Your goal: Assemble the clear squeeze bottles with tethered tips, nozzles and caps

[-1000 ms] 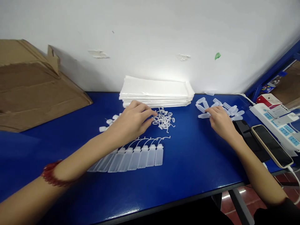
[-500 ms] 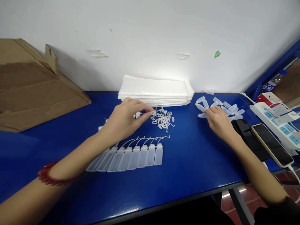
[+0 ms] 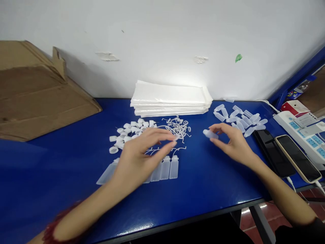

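Blue tabletop, 2 hands well inside front edge, gap between them

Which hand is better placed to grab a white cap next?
Probably the left hand: it is nearer the white caps, though pinching a thin white strap. The right hand is farther off, holding a small bottle.

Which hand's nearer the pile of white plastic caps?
Left: the left hand is on the near side of the white plastic caps, toward their right; the right hand is farther right, holding a translucent plastic bottle.
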`<action>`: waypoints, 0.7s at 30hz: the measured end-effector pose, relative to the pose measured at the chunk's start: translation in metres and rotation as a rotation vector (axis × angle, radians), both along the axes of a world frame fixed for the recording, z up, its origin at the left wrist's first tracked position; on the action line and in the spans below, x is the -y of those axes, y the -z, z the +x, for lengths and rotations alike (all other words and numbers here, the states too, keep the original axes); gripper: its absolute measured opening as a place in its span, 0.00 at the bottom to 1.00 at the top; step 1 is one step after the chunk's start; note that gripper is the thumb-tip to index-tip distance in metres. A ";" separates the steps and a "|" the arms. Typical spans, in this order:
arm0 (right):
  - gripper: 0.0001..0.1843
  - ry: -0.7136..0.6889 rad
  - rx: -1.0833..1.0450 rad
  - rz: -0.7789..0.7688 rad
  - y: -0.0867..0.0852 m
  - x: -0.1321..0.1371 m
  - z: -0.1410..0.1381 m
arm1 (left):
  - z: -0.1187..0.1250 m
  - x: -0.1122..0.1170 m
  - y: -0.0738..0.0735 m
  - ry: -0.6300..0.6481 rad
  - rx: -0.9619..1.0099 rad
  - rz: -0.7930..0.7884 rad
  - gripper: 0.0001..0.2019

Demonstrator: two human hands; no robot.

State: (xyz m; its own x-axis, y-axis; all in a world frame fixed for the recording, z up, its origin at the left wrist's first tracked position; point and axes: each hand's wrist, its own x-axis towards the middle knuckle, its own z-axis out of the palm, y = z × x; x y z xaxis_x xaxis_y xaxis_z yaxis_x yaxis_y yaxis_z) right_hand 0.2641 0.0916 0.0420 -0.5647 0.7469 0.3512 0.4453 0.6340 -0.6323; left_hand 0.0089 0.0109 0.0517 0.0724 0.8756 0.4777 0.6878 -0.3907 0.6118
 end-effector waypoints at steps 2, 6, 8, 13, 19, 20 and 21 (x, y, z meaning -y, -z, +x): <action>0.12 -0.075 -0.108 -0.144 -0.004 0.017 -0.011 | 0.009 0.008 0.000 0.068 -0.035 0.069 0.04; 0.13 -0.195 -0.177 -0.254 -0.005 0.041 -0.025 | 0.018 0.017 0.001 0.134 -0.079 0.165 0.06; 0.12 -0.233 -0.179 -0.194 -0.003 0.046 -0.028 | 0.017 0.019 0.002 0.154 -0.088 0.189 0.06; 0.17 -0.250 -0.159 -0.031 0.004 0.047 -0.028 | 0.019 0.019 0.007 0.189 -0.084 0.255 0.07; 0.20 -0.292 -0.164 0.032 0.005 0.049 -0.030 | 0.023 0.023 0.009 0.172 -0.226 0.400 0.11; 0.20 -0.296 -0.177 0.023 0.005 0.050 -0.031 | 0.023 0.024 0.010 0.174 -0.263 0.426 0.11; 0.19 -0.296 -0.190 0.010 0.004 0.050 -0.031 | 0.023 0.024 0.010 0.178 -0.297 0.452 0.12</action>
State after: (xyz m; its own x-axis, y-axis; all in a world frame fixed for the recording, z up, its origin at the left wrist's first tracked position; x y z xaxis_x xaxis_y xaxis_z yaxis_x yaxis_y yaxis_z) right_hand 0.2329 0.0417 0.0376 -0.6804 0.5561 0.4772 0.1162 0.7249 -0.6790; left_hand 0.0314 -0.0133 0.0414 0.3886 0.5512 0.7383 0.7047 -0.6941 0.1473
